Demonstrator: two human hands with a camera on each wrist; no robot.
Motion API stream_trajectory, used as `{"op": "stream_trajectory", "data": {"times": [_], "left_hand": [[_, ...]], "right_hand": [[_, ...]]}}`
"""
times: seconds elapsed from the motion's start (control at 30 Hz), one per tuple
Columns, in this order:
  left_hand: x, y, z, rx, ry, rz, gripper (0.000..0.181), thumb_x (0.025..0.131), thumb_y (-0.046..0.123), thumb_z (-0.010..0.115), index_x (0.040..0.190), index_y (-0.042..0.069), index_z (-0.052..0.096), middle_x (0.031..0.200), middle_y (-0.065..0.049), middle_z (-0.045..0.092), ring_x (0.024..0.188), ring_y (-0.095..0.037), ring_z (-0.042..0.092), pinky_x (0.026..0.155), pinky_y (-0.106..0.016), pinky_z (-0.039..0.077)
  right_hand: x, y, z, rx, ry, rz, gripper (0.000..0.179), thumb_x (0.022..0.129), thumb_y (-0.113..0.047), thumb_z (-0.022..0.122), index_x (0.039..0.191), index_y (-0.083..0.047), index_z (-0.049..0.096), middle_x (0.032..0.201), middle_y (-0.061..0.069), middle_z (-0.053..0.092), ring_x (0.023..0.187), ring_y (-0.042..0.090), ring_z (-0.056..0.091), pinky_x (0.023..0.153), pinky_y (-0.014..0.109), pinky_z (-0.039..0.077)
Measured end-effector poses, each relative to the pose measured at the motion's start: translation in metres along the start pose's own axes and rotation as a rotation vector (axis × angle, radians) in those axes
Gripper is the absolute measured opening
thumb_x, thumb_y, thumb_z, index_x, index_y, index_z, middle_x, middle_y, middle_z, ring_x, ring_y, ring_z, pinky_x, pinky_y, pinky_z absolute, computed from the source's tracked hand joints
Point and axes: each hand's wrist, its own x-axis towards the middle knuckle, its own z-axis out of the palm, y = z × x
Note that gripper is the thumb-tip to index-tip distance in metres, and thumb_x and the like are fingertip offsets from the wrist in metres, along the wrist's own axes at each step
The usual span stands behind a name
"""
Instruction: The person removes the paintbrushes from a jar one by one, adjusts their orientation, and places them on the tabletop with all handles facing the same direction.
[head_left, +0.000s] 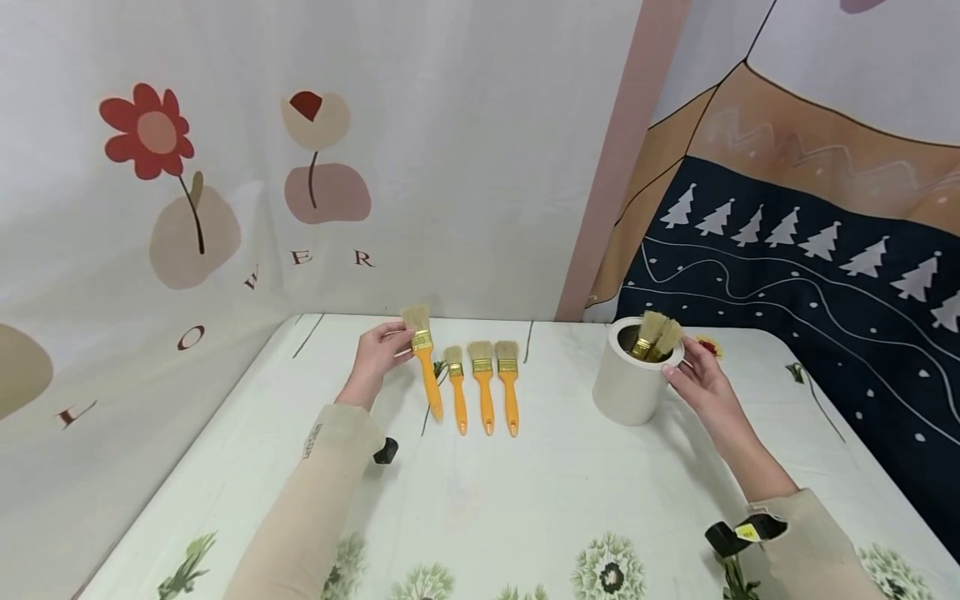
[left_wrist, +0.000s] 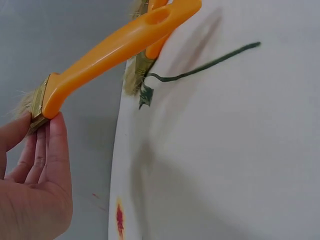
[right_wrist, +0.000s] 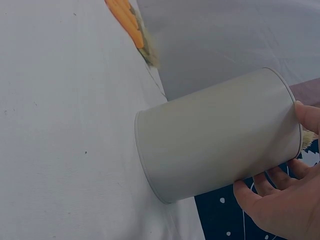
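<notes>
My left hand (head_left: 382,352) pinches a paintbrush (head_left: 428,371) at its metal band between thumb and fingertips. Its bristles point away and its orange handle (left_wrist: 115,50) slants toward me, casting a shadow on the cloth. Just right of it lie a narrower paintbrush (head_left: 457,392) and two wider paintbrushes, one in the middle (head_left: 483,387) and one on the right (head_left: 509,392), in a row. With thumb and fingers my right hand (head_left: 705,392) grips the white cylindrical holder (right_wrist: 215,140) near its rim. Bristle ends of brushes (head_left: 654,335) stick out of the holder; their handles are hidden inside.
A white cloth with printed plants covers the table (head_left: 480,500). Behind it hangs a pale curtain (head_left: 465,167) with printed flowers, and a dark tree-patterned cloth (head_left: 795,275) is at the right. A black strap device (head_left: 738,535) sits on the right wrist.
</notes>
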Motion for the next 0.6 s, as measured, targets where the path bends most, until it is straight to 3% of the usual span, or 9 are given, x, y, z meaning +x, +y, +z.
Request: {"op": "stream_trajectory", "data": {"times": [0.2,0.33,0.47,0.6], "left_hand": [[0.004,-0.010,0.005,0.064,-0.076,-0.052,0.046,0.102,0.011,0.055,0.145,-0.002,0.045,0.143,-0.025,0.053,0.127,-0.033,0.058,0.102,-0.033,0.054],[0.004,-0.018,0.010,0.161,-0.126,-0.080,0.046,0.099,0.004,0.056,0.143,-0.007,0.044,0.141,-0.029,0.052,0.123,-0.034,0.061,0.100,-0.035,0.056],[0.002,-0.023,0.015,0.274,-0.109,-0.122,0.044,0.097,0.003,0.059,0.138,-0.008,0.049,0.135,-0.029,0.056,0.109,-0.027,0.066,0.088,-0.029,0.060],[0.002,-0.022,0.019,0.359,-0.077,-0.103,0.039,0.096,0.001,0.059,0.133,-0.010,0.052,0.129,-0.029,0.058,0.103,-0.026,0.066,0.082,-0.027,0.061]], "right_hand": [[0.002,-0.001,0.000,0.001,0.002,0.020,0.082,0.104,-0.040,0.051,0.161,-0.014,-0.002,0.169,0.012,0.001,0.155,0.035,0.012,0.124,0.042,0.025],[0.002,0.001,0.000,0.002,0.001,0.028,0.084,0.103,-0.042,0.051,0.161,-0.015,-0.003,0.169,0.010,0.001,0.155,0.034,0.011,0.124,0.048,0.022],[0.001,0.004,0.001,-0.003,0.000,0.053,0.085,0.103,-0.043,0.051,0.161,-0.016,-0.005,0.169,0.010,0.001,0.155,0.034,0.012,0.123,0.052,0.022],[0.002,0.003,0.001,-0.004,0.000,0.044,0.084,0.103,-0.041,0.051,0.161,-0.016,-0.004,0.169,0.011,0.002,0.155,0.034,0.013,0.122,0.051,0.023]]}}
